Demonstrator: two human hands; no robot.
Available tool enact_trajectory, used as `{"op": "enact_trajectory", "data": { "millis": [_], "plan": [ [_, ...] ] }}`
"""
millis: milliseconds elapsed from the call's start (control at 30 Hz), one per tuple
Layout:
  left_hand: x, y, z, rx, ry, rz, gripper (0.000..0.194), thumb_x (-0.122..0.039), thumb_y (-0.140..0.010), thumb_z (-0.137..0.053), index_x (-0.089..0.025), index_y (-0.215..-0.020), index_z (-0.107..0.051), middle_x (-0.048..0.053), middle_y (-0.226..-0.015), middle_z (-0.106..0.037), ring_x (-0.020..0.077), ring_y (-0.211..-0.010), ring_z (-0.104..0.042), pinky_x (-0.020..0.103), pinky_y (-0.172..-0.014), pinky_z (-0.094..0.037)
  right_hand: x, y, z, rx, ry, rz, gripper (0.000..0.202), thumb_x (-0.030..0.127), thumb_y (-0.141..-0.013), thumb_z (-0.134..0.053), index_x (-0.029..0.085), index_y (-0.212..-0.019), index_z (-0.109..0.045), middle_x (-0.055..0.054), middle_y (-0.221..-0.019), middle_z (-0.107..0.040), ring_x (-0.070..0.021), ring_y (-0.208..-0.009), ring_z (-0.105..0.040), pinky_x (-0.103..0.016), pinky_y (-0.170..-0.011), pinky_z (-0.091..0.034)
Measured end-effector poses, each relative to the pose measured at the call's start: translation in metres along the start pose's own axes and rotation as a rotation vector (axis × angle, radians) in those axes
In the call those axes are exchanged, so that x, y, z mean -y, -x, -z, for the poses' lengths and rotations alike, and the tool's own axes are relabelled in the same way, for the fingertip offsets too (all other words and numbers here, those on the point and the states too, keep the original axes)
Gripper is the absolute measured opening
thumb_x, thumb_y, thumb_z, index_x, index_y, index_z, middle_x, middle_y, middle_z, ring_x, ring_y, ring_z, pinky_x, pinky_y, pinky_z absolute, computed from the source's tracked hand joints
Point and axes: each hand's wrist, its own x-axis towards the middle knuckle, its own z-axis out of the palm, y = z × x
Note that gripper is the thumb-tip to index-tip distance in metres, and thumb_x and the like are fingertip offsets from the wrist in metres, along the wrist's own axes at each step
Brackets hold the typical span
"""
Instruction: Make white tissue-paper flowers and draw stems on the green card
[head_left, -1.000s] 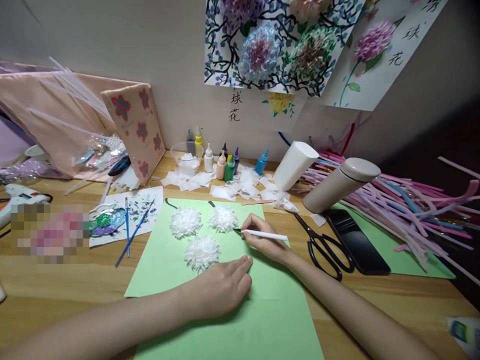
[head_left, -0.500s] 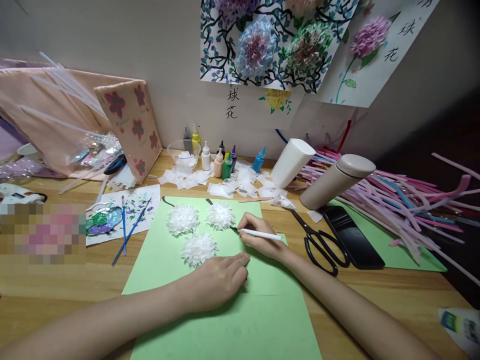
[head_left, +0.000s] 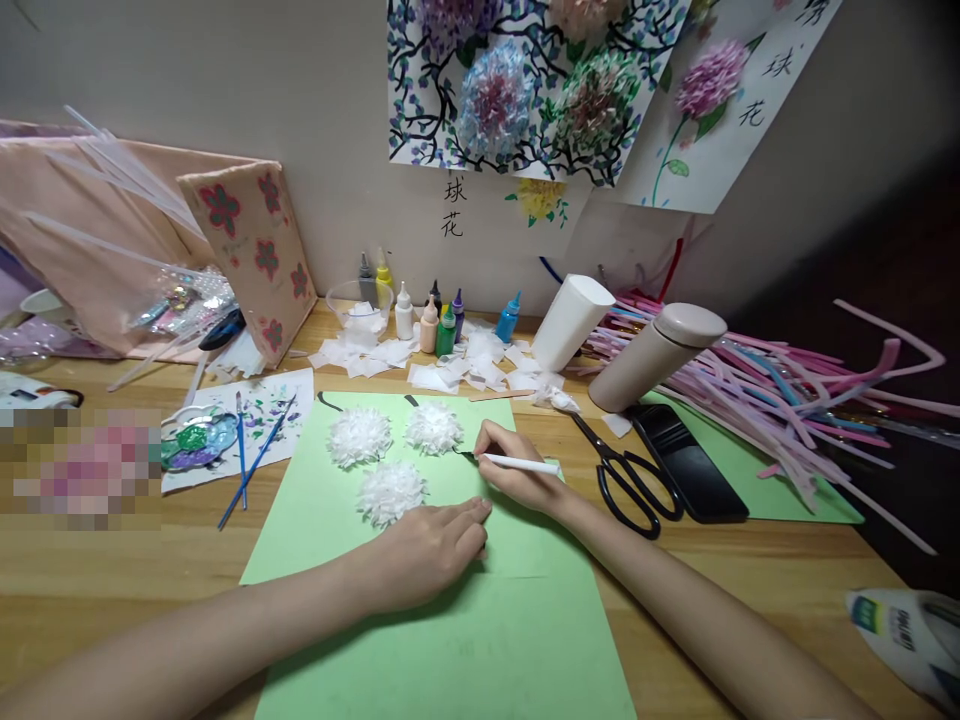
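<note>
My right hand (head_left: pixel 514 470) grips a slim white brush pen (head_left: pixel 523 463) near its dark tip. That tip meets the green paper (head_left: pixel 442 640) just right of a white ruffled paper flower (head_left: pixel 434 428), where a short black line shows. Two more white flowers sit on the sheet, one at the upper left (head_left: pixel 359 437) and one lower down (head_left: pixel 391 491). Black stems rise from the tops of the upper two. My left hand (head_left: pixel 431 550) lies palm down on the sheet, its fingers extended beside the lower flower. Its palm side is hidden, with a small dark spot under the fingers.
Black scissors (head_left: pixel 630 475), a phone (head_left: pixel 690 462) and a tilted-looking tumbler (head_left: pixel 656 355) are at the right. Paint bottles (head_left: pixel 445 330) and white paper scraps (head_left: pixel 439 375) line the back. Two blue brushes (head_left: pixel 259 460) and a paint palette (head_left: pixel 199 438) are at the left.
My right hand and the pen have moved slightly right relative to the paper, and the black mark beside the upper right flower looks longer. My left hand stays put. The whole view has shifted a little.
</note>
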Motion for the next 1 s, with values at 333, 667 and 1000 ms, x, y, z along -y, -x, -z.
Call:
{"op": "enact_trajectory", "data": {
  "millis": [333,667,1000],
  "plan": [
    [-0.001,0.000,0.000,-0.007,0.012,-0.002,0.019,-0.016,-0.091,-0.033,-0.010,-0.090,-0.051,0.017,-0.117,-0.058,0.0226,-0.110,-0.054,0.032,-0.076,-0.056,-0.006,0.001,0.005,-0.026,0.048,0.000,0.009,0.011,-0.068,-0.046,0.019,-0.066,-0.042,0.004,-0.062,-0.045,-0.0110,-0.057,-0.039,-0.022,-0.052,-0.027],
    [0.001,0.000,0.000,-0.002,0.033,-0.007,0.017,-0.014,-0.090,-0.034,-0.010,-0.089,-0.050,0.017,-0.119,-0.057,0.0228,-0.111,-0.054,0.032,-0.076,-0.056,-0.018,-0.003,0.023,0.087,-0.051,-0.082,0.010,0.010,-0.068,-0.043,0.019,-0.064,-0.041,0.005,-0.057,-0.042,-0.0096,-0.052,-0.037,-0.021,-0.047,-0.025],
    [0.001,0.003,-0.002,-0.002,0.039,-0.008,0.014,-0.011,-0.088,-0.036,-0.009,-0.091,-0.050,0.017,-0.120,-0.055,0.0228,-0.110,-0.055,0.033,-0.079,-0.055,-0.023,-0.004,0.043,0.164,-0.063,-0.116,0.011,0.010,-0.069,-0.043,0.019,-0.061,-0.041,0.006,-0.052,-0.042,-0.0095,-0.050,-0.037,-0.021,-0.047,-0.027]
  ]
}}
